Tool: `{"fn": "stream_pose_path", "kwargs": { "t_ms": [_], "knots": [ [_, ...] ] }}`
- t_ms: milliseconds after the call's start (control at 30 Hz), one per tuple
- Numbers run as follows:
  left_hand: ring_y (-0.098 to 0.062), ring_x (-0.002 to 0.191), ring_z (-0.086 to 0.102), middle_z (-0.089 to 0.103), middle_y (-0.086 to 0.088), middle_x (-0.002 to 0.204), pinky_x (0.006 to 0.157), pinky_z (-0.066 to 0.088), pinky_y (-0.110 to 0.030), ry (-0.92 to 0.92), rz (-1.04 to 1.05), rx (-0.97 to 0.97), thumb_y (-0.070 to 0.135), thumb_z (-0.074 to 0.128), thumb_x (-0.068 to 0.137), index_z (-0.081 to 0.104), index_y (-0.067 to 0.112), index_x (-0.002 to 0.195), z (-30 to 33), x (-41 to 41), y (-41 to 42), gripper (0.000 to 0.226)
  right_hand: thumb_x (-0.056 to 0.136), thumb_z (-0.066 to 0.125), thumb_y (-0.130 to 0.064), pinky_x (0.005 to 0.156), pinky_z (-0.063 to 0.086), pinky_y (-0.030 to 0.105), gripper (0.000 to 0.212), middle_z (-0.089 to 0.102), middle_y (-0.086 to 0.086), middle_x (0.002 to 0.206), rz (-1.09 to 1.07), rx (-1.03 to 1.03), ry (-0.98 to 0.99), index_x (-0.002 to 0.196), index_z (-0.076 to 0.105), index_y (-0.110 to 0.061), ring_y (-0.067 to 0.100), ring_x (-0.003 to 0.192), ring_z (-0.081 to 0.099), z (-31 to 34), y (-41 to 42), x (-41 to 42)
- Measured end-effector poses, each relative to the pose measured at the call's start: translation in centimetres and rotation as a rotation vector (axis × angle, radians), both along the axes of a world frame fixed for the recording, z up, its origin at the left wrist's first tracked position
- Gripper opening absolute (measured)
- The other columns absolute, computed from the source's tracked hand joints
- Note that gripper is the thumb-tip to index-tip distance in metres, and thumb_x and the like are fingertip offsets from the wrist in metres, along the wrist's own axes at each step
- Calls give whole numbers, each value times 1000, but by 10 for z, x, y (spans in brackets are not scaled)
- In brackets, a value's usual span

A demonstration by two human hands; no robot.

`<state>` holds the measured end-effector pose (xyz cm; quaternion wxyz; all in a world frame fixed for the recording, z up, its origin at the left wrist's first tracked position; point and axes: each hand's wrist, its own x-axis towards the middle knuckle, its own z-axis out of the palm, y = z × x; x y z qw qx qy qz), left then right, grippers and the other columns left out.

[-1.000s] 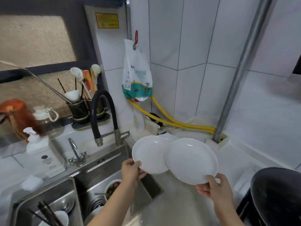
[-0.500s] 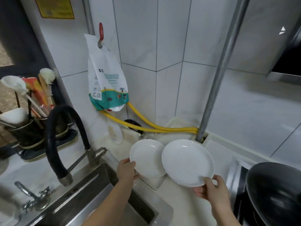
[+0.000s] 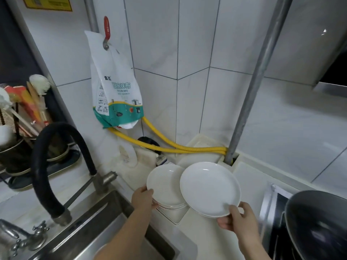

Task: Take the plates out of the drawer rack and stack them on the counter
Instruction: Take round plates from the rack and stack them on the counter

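**Plates held over the counter corner, one stack per hand**

Plates are in both of your hands. Your left hand [image 3: 143, 198] grips the near-left rim of a small stack of white plates [image 3: 165, 186]; several rim edges show beneath the top plate at its lower side. The fingers curl round the rim, thumb on top. Whether this stack rests on the counter [image 3: 189, 239] or hangs just above it cannot be told from this view.

Your right hand [image 3: 236, 218] pinches the near rim of a second white plate [image 3: 210, 188], thumb on the upper face and fingers underneath. A second rim edge seems to show below it, but the count is unclear. This plate is tilted slightly and overlaps the right edge of the left stack, lying above it.

Both sets of plates sit over the pale counter corner, in front of a white tray [image 3: 204, 147] pushed against the tiled wall.

Surroundings:
- A steel sink [image 3: 90, 229] lies to the left, with a black curved faucet [image 3: 56, 166] behind it.
- Two yellow hoses [image 3: 169, 147] run along the wall to a grey vertical pipe [image 3: 251, 87].
- A kitchen-rag bag [image 3: 116, 94] hangs from a red hook [image 3: 106, 29].
- A dark wok [image 3: 319, 228] stands at the right edge.
- A utensil holder [image 3: 16, 143] stands at the far left.
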<state>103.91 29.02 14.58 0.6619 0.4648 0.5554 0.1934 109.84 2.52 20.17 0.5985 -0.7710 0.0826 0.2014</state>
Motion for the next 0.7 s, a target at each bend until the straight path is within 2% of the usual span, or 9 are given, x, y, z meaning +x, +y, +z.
{"fn": "stream_pose_path", "kwargs": {
  "t_ms": [133,300,433,533,600,700],
  "knots": [
    [-34,93,48,54,-11,110,70,57,-46,-4,-1,6,-3,58,87,62,5,121,-4,2,1,35,88,52,-15,86,55,55,6,71,15,55,9,4,-2,93,51,-18,35,52,70,-4,5,5],
    [-30,87,51,56,-7,102,61,56,-37,1,-1,54,2,59,88,64,6,119,-8,6,0,32,89,51,-13,82,56,52,5,71,17,56,29,16,-6,93,50,-16,35,52,71,-5,13,9],
    [-31,84,57,64,-13,108,73,58,-41,48,-22,124,5,62,88,62,4,122,-12,6,4,35,90,50,-13,81,57,48,3,71,17,56,46,24,-13,92,50,-15,35,53,71,-5,20,11],
    [-33,91,60,63,-16,114,74,58,-41,59,-39,145,6,63,87,61,1,120,-14,4,6,33,90,49,-12,81,57,50,2,71,17,56,63,16,-16,92,50,-12,35,52,71,-5,26,10],
    [-30,92,58,60,-14,112,72,58,-39,57,-35,142,7,65,86,59,5,117,-14,4,6,32,90,48,-13,83,57,49,3,71,16,56,83,2,-17,93,50,-12,34,53,71,-5,30,9],
    [-30,93,57,56,-8,105,83,56,-46,42,-45,172,7,66,85,55,10,111,-17,5,7,28,90,48,-13,83,56,48,4,72,15,56,105,-9,-18,94,50,-12,33,53,71,-6,38,7]
  ]
}}
